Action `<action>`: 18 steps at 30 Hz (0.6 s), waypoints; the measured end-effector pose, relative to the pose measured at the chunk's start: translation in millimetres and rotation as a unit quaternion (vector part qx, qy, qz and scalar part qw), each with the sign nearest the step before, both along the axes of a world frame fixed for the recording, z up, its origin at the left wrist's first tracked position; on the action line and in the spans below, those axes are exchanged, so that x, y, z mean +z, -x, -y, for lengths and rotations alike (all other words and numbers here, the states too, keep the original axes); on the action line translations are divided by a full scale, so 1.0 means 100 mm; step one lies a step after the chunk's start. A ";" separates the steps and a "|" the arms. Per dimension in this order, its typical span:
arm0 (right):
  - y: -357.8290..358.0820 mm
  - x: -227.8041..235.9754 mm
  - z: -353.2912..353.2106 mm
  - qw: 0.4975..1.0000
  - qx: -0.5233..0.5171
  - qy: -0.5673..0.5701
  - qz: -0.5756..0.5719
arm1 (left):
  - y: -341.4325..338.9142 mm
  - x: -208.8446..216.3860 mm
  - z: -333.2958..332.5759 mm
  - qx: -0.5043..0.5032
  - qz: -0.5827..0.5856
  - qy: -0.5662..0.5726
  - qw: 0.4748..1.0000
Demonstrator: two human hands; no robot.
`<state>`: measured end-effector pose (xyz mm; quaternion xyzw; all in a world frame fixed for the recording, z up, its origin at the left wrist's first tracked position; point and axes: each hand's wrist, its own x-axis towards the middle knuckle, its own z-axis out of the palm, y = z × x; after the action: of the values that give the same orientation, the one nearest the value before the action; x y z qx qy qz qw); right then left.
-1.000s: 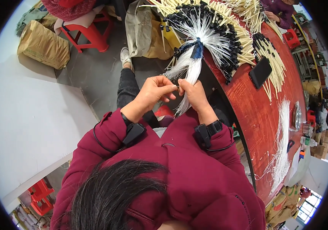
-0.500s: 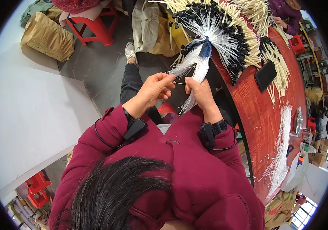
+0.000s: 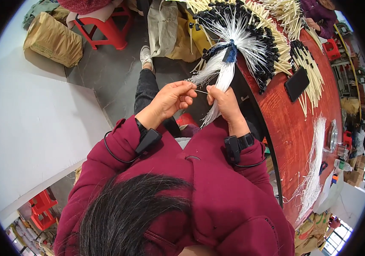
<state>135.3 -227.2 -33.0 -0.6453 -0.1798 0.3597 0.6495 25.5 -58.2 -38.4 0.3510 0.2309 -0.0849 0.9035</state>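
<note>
My right hand (image 3: pixel 224 102) is wrapped round a bundle of thin white strings (image 3: pixel 224 79), whose loose ends hang below the fist. Pinched in my left hand (image 3: pixel 171 100) is the end of a single string (image 3: pixel 200 91), stretched taut across to the right thumb. Above the hands, a dark blue band (image 3: pixel 231 53) ties the bundle, and a looser tuft of strings (image 3: pixel 206 72) falls to its left. Beyond the band the strings fan out to many pale yellow sticks (image 3: pixel 281 55) with black fittings (image 3: pixel 272 40), lying at the table's edge.
The red table (image 3: pixel 285 136) curves along my right, bearing a black phone (image 3: pixel 296 84), more yellow sticks (image 3: pixel 312 83), a white string bundle (image 3: pixel 312 170) and a metal dish (image 3: pixel 332 135). A white board (image 3: pixel 41 115) stands left. A red stool (image 3: pixel 110 36) is far left; another person's hand (image 3: pixel 312 24) is far right.
My left hand has drawn slightly left and my right hand slightly right, so the single string between them spans a little wider. The right hand keeps its hold on the bundle.
</note>
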 end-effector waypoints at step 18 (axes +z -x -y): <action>-0.02 0.02 0.01 1.000 0.013 0.015 0.011 | 0.01 -0.06 -0.16 -0.112 0.014 -0.047 0.992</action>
<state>137.2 -228.0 -31.1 -0.6567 -0.1897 0.3634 0.6331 24.3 -42.0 -44.0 0.4177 0.1808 -0.1698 0.8740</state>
